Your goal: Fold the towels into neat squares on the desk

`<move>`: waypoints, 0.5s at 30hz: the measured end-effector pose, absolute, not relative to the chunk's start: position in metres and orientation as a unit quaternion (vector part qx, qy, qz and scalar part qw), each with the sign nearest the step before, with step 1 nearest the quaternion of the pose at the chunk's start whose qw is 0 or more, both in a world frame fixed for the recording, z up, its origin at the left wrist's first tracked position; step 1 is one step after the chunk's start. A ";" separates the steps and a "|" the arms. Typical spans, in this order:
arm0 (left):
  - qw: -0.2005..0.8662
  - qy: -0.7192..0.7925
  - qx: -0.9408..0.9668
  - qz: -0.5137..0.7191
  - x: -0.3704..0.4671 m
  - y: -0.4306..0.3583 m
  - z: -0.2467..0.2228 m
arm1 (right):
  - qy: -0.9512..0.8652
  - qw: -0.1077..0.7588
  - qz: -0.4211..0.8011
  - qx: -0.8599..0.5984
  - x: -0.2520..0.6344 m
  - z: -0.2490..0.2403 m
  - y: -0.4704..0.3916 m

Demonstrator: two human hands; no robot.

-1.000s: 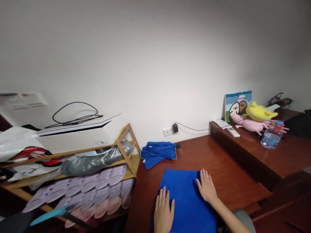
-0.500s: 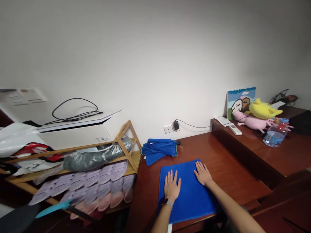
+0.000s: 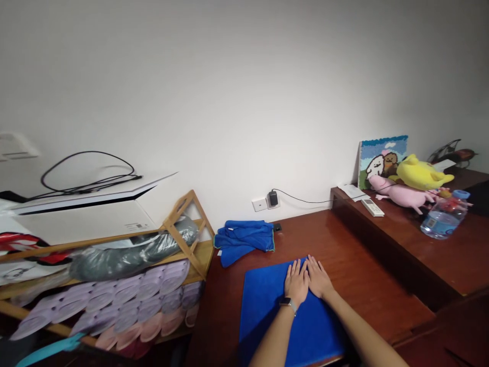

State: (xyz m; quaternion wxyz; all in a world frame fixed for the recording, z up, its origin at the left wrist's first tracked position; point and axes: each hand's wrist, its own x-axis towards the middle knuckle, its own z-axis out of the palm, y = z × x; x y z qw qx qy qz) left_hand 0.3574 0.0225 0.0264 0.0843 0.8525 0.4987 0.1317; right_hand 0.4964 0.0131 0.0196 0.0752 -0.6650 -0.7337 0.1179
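Observation:
A blue cloth (image 3: 263, 306) lies spread flat on the brown wooden desk (image 3: 367, 290). My left hand (image 3: 297, 283), with a watch on the wrist, rests palm down on the cloth, fingers stretched out. Right beside it, near the cloth's far right corner, my right hand (image 3: 318, 278) also lies flat with its fingers extended. The two hands touch or nearly touch along their thumb sides. Behind them, toward the wall, sits a crumpled pile of blue cloths (image 3: 246, 238).
Left of the desk stands a wooden rack (image 3: 193, 239) with slippers (image 3: 153, 285) and a white box (image 3: 87, 221). A raised ledge on the right holds a remote (image 3: 372, 207), plush toys (image 3: 401, 192) and a water bottle (image 3: 445, 219). A black charger (image 3: 272, 198) is plugged into the wall.
My left hand has slid right across the cloth to my right hand; before, they lay apart. The view has shifted slightly to the right.

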 end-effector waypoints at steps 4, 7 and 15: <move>0.073 0.508 0.848 0.129 0.343 0.027 0.015 | -0.722 0.087 0.123 -0.675 0.494 0.019 0.014; 0.037 0.566 0.816 0.114 0.301 0.033 0.017 | -0.705 0.092 0.117 -0.694 0.491 0.018 0.013; -0.028 0.669 0.741 0.056 0.186 0.034 0.023 | -0.691 0.081 0.105 -0.711 0.489 0.016 0.011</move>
